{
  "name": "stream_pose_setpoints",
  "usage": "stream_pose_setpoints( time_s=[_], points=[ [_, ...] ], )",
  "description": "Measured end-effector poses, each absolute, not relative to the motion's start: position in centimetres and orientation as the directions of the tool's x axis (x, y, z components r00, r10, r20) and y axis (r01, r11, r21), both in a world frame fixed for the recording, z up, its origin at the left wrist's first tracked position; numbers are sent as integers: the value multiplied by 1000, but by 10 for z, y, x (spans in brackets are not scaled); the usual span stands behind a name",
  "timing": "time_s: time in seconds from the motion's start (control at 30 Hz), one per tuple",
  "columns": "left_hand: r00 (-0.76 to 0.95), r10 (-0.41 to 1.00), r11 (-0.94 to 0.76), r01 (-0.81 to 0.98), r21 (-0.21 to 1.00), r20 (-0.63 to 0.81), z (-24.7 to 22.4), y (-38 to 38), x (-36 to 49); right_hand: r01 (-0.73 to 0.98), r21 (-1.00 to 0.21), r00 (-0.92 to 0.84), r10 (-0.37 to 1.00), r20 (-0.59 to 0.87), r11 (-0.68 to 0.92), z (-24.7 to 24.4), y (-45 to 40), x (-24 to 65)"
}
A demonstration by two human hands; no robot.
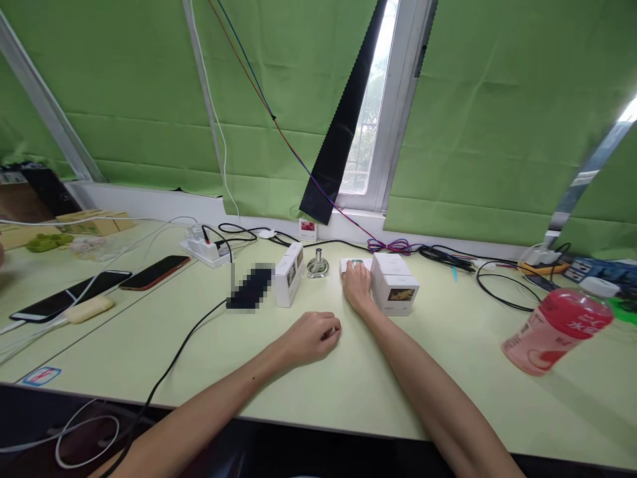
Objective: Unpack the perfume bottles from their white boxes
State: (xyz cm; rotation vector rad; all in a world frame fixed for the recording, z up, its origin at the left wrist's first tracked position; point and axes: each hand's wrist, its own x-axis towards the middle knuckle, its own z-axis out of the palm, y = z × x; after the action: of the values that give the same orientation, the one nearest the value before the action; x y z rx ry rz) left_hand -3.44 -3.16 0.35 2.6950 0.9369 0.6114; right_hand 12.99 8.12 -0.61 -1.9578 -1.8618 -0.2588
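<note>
My right hand (357, 287) reaches forward over a white box (367, 263) that lies low on the table, its fingers bent over the near left part of it. Right beside that hand stands a group of white boxes (396, 287) pressed together, with a dark picture on the near face. My left hand (314, 335) rests on the table nearer to me, fingers curled in and nothing visible in them. Beyond it stands a small clear glass bottle (318, 265) with a silvery neck. An upright white box (289, 275) with a picture on its side is to the bottle's left.
A pink drink bottle (552, 332) stands on the right. Phones (154, 273), a cream power bank (90, 309) and a white power strip (206, 252) lie on the left. Tangled cables (448, 257) run along the window wall; a small white box (308, 230) leans there.
</note>
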Motion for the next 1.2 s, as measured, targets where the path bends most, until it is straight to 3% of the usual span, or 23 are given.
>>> stream_pose_setpoints(
  time_s=[0.67, 1.2],
  points=[
    [707, 629, -776, 539, 328, 324, 4, -32, -34, 945, -325, 163, 919, 359, -41, 10, 77, 129],
    [702, 623, -779, 517, 354, 347, 4, -32, -33, 903, -428, 137, 929, 343, 25, 10, 37, 122]
  ],
)
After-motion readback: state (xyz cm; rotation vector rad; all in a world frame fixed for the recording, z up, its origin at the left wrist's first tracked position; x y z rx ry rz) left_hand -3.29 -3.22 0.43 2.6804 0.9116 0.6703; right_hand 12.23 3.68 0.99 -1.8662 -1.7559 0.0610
